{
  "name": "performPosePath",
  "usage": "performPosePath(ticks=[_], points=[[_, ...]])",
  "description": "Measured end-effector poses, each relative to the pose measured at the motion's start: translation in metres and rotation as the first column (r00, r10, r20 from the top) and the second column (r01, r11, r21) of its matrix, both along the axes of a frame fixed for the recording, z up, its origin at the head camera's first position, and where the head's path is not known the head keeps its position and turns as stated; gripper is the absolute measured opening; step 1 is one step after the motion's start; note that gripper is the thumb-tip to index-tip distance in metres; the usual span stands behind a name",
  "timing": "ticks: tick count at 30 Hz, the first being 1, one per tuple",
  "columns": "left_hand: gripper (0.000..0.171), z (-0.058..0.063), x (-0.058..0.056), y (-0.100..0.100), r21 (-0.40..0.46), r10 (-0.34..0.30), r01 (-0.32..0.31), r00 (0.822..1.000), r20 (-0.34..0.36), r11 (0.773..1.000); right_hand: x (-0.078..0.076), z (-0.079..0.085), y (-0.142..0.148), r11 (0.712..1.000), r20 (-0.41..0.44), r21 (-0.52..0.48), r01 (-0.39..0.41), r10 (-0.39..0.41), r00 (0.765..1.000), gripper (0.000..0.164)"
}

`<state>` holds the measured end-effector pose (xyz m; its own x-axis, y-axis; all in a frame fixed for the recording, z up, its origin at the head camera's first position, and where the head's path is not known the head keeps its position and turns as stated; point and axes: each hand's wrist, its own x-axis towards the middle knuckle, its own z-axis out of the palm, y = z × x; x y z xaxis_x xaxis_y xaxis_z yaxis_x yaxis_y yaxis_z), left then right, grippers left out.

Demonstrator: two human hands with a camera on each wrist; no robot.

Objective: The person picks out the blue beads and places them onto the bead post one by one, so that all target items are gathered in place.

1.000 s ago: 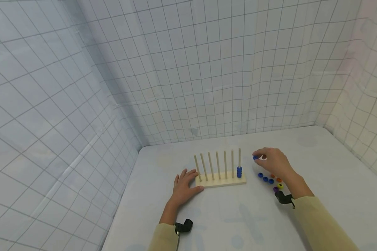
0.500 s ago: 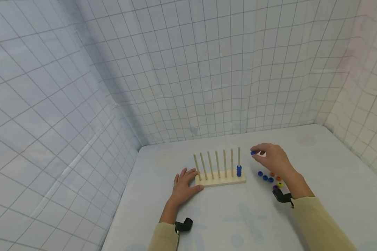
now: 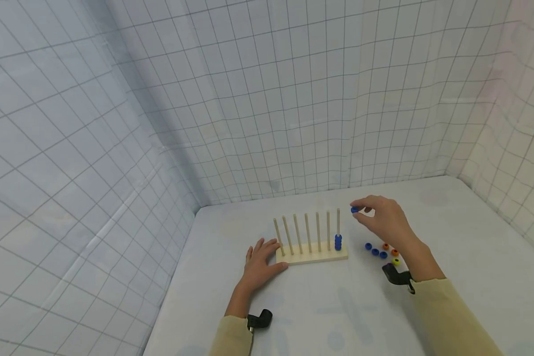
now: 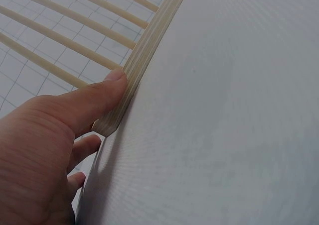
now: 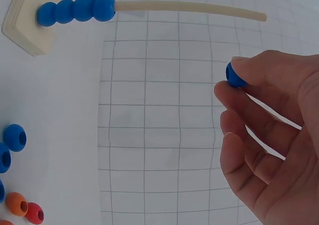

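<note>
My left hand (image 3: 260,267) holds the left end of a wooden peg abacus (image 3: 311,258), thumb along the front edge and fingers reaching behind. Several upright pegs stand on its base. On the rightmost peg (image 5: 189,8) sits a stack of several blue beads (image 3: 338,242); the other pegs are bare. Between thumb and forefinger, my right hand (image 3: 384,217) pinches a single blue bead (image 5: 234,75), its hole visible in the right wrist view. That bead is in the air, right of the rightmost peg and apart from it, near the height of its tip.
Right of the abacus, three loose blue beads (image 3: 375,252) lie on the white table (image 3: 320,306). Near them are orange-red beads (image 3: 394,252) and a yellow bead (image 3: 396,262), partly beneath the right wrist. A grid-patterned curtain (image 3: 285,123) hangs behind the table and along both sides.
My right hand has risen and shifted left with the blue bead, closer to the rightmost peg. The left hand and abacus have stayed in place.
</note>
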<state>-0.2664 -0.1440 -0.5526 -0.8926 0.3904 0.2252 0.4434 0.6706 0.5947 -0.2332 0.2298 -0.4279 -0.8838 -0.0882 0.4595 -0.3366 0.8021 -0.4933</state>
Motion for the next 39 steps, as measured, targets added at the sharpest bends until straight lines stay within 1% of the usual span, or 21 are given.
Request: performPosePath(ticks=[12, 17, 25, 29, 34, 39], points=[[0.066, -0.002, -0.002, 0.000, 0.004, 0.001, -0.001, 1.000, -0.001, 1.000, 0.001, 0.013, -0.009, 1.000, -0.054, 0.008, -0.023, 0.023, 0.998, 0.024], [0.067, 0.000, 0.000, -0.002, 0.011, -0.003, 0.003, 1.000, 0.008, 1.000, 0.002, 0.019, -0.012, 0.999, -0.071, 0.008, -0.033, 0.034, 0.997, 0.024], [0.065, -0.002, -0.001, -0.003, 0.016, -0.006, 0.006, 1.000, -0.022, 1.000, 0.003, 0.028, -0.017, 0.998, -0.137, 0.021, -0.064, 0.066, 0.988, 0.023], [0.065, -0.002, -0.001, -0.003, 0.026, -0.015, 0.016, 1.000, -0.025, 1.000, 0.005, 0.030, -0.020, 0.997, -0.138, 0.020, -0.074, 0.076, 0.987, 0.022], [0.066, -0.002, -0.002, -0.002, 0.014, -0.013, 0.013, 1.000, 0.001, 1.000, 0.006, 0.031, -0.024, 0.997, -0.132, 0.009, -0.072, 0.073, 0.989, 0.023], [0.066, -0.003, -0.002, -0.002, 0.015, -0.013, 0.013, 1.000, 0.012, 1.000, 0.006, 0.031, -0.027, 0.998, -0.111, -0.012, -0.069, 0.067, 0.992, 0.024]])
